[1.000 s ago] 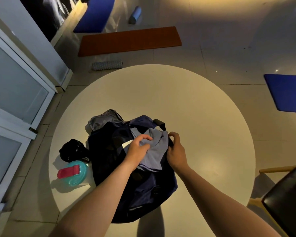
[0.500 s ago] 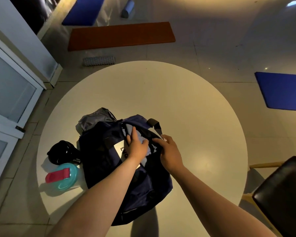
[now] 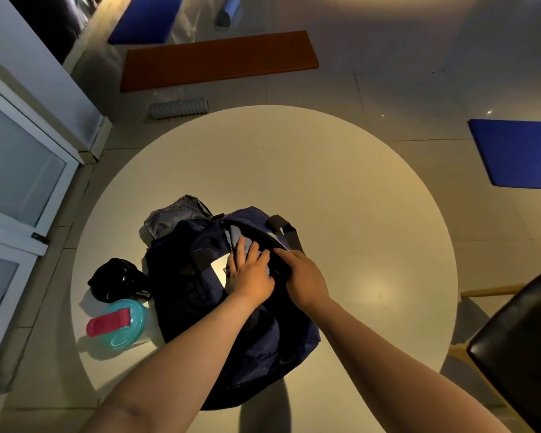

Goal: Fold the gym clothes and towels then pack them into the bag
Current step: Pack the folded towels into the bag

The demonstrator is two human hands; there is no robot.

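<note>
A dark navy gym bag (image 3: 200, 307) lies open on the round white table (image 3: 341, 214). A folded grey-blue cloth (image 3: 238, 239) sits in the bag's opening, mostly hidden by the bag's rim and my hand. My left hand (image 3: 252, 273) presses down on this cloth with its fingers straight. Just to its right, my right hand (image 3: 303, 278) grips the dark edge of the bag's opening, beside a black strap (image 3: 286, 228). A grey garment (image 3: 175, 215) lies behind the bag's far left corner, touching it.
Left of the bag sit a shiny black object (image 3: 116, 279) and a teal bottle with a red flap lid (image 3: 119, 323). A dark chair (image 3: 519, 345) stands at the table's right. Mats (image 3: 219, 59) and a foam roller (image 3: 178, 107) lie on the floor beyond.
The grey-blue cloth, held above the bag a second ago, has gone down into the opening. My left hand let go of it and flattened on top; my right hand stayed at the bag's edge.
</note>
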